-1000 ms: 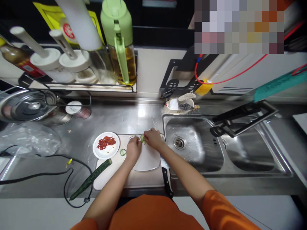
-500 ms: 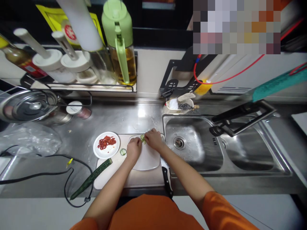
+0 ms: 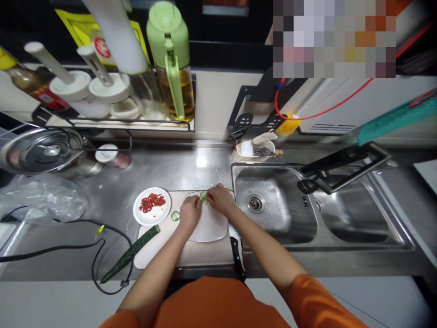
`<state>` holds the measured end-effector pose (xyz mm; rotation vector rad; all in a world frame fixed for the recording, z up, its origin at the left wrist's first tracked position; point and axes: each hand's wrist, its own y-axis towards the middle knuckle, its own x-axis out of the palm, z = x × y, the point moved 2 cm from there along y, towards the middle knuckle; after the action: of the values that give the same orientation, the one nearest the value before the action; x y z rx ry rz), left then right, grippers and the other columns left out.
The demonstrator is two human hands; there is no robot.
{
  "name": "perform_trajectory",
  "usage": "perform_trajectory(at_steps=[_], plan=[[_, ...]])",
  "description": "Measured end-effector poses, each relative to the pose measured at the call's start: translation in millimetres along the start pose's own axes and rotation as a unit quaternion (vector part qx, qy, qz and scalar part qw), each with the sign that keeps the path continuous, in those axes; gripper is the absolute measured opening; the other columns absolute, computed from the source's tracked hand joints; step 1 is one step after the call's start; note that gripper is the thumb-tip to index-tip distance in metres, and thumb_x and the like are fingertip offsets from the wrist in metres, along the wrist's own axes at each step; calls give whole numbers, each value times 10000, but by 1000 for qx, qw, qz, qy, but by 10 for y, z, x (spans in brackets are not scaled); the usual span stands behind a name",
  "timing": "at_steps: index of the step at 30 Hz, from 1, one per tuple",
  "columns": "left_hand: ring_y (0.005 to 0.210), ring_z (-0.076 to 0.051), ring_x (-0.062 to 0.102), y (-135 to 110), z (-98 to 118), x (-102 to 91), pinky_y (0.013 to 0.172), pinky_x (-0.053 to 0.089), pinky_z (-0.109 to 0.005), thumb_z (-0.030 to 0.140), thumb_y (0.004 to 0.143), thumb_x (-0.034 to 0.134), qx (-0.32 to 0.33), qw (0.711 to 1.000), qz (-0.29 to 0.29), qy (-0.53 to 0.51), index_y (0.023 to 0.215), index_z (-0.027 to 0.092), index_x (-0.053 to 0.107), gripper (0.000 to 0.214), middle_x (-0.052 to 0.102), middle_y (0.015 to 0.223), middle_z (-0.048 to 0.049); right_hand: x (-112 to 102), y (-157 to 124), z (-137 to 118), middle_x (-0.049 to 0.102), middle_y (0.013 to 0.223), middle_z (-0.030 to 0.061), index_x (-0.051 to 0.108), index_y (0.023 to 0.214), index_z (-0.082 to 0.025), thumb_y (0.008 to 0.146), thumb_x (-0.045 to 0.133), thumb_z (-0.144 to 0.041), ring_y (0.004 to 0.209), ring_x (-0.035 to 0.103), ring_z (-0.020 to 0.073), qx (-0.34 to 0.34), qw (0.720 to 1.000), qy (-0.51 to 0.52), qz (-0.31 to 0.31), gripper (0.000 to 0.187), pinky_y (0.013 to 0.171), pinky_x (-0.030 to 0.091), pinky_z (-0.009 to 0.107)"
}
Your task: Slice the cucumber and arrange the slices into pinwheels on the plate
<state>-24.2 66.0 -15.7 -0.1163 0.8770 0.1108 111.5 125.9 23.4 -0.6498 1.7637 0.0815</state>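
Both my hands rest over a white plate [image 3: 211, 230] that lies on a pale cutting board [image 3: 201, 257]. My left hand [image 3: 190, 213] is curled, its fingertips at a few green cucumber slices [image 3: 203, 197] on the plate's far edge. My right hand [image 3: 220, 199] is closed in a pinch on those slices from the right. One loose cucumber slice [image 3: 175, 216] lies on the board to the left. A long cucumber piece [image 3: 131, 253] lies slanted off the board's left corner. A black-handled knife [image 3: 236, 253] lies at the board's right edge.
A small white plate of chopped red chilli [image 3: 152, 206] sits left of the hands. A steel double sink [image 3: 280, 209] with a black faucet [image 3: 341, 166] lies to the right. A black cable [image 3: 78, 248] loops at the left. Bottles and jars stand on a rack [image 3: 112, 120] behind.
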Motion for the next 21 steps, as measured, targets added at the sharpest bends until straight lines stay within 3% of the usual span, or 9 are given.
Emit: perform_trajectory(at_steps=[5, 9, 16, 21], plan=[[840, -184, 578, -12, 53, -46, 782, 430, -292, 239, 838, 499, 4, 1000, 11, -7, 865, 183, 648, 162, 657, 840, -55, -23, -21, 3, 649, 923, 69, 647, 880, -204, 899, 417, -288, 971, 438, 222, 2, 1000, 4, -11, 246, 735, 292, 309], [869, -181, 587, -64, 37, -228, 809, 440, -283, 215, 828, 498, 10, 1000, 21, -1, 910, 187, 657, 181, 665, 896, -53, -34, -78, 28, 652, 921, 58, 642, 876, -209, 891, 424, -277, 973, 437, 218, 6, 1000, 15, -2, 228, 723, 282, 304], [871, -188, 595, -400, -368, -715, 781, 446, -279, 267, 845, 492, -62, 991, 25, 113, 976, 220, 666, 223, 655, 947, -53, 101, -387, 0, 657, 884, 44, 642, 853, -215, 894, 423, -258, 967, 449, 211, 37, 999, 35, 10, 227, 720, 272, 303], [822, -186, 597, -624, -483, -791, 685, 435, -266, 320, 859, 489, -117, 974, -23, 194, 1089, 238, 638, 286, 636, 1011, -67, 242, -649, -120, 653, 850, 40, 642, 825, -210, 888, 449, -260, 951, 462, 205, 38, 998, 56, -2, 209, 699, 269, 294]])
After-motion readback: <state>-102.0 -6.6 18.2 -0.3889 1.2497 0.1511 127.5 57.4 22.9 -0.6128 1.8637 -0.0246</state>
